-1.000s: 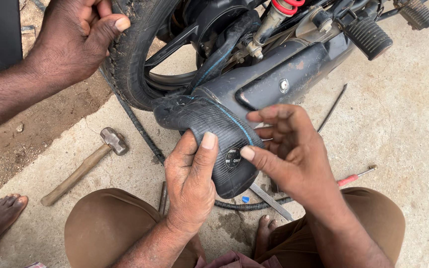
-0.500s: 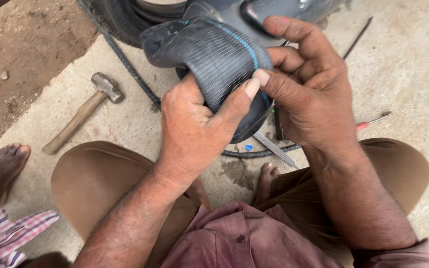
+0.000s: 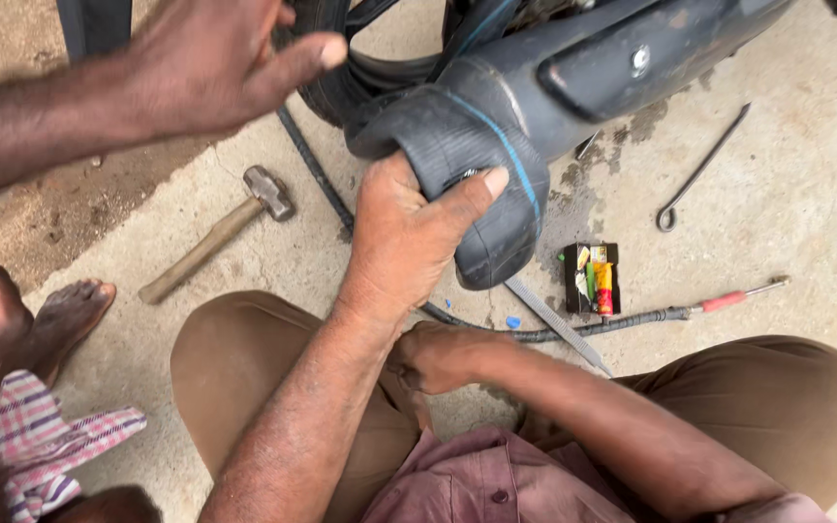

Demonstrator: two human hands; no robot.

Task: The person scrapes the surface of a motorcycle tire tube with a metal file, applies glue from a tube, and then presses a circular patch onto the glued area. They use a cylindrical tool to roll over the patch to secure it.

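Squatting on stained concrete floor (image 3: 787,203), outdoors

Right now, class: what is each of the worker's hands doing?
Left hand: closed on the folded black inner tube.
Right hand: low between the knees, fingers curled; holding anything cannot be told.

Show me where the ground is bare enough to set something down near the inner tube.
Bare concrete lies right of the small open box, between the bent metal rod and the red-handled tool. Another patch sits below the hammer, beside the knee. It is crowded under the inner tube held by the left hand: flat file, cable, box. The right hand rests low.
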